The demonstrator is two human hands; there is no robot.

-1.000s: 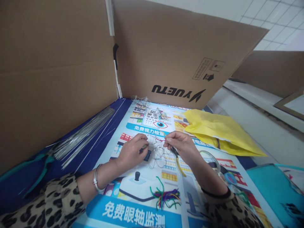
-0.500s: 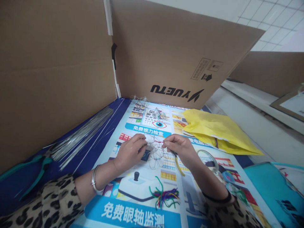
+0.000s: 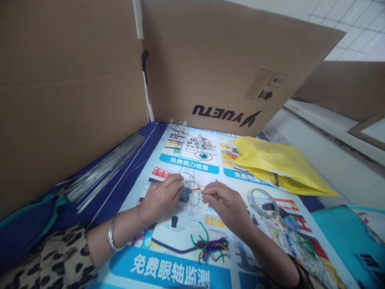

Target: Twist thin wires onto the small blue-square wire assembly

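Between my hands, over the printed sheet, is a tangle of thin bent wire [image 3: 192, 204]. My left hand [image 3: 164, 196] is closed on the left side of this wire, thumb and fingers pinched. My right hand [image 3: 224, 200] pinches something thin at the tangle's right side; a short yellow and red strand [image 3: 197, 189] shows by its fingertips, and which piece the fingers grip is partly hidden. Nearer me lies a bundle of coloured yarn [image 3: 212, 245], purple, green and yellow.
Straight wires [image 3: 105, 170] and teal-handled pliers [image 3: 55, 212] lie at the left. More wire tangles [image 3: 203, 142] rest behind. A yellow bag [image 3: 279, 162], a tape roll [image 3: 264, 203] and a teal bag [image 3: 345, 237] are at the right. Cardboard walls [image 3: 210, 60] stand behind and left.
A yellow strand now shows by my right fingertips. The yellow-handled tool beside my right hand is no longer seen there. My left hand has shifted slightly down and left.
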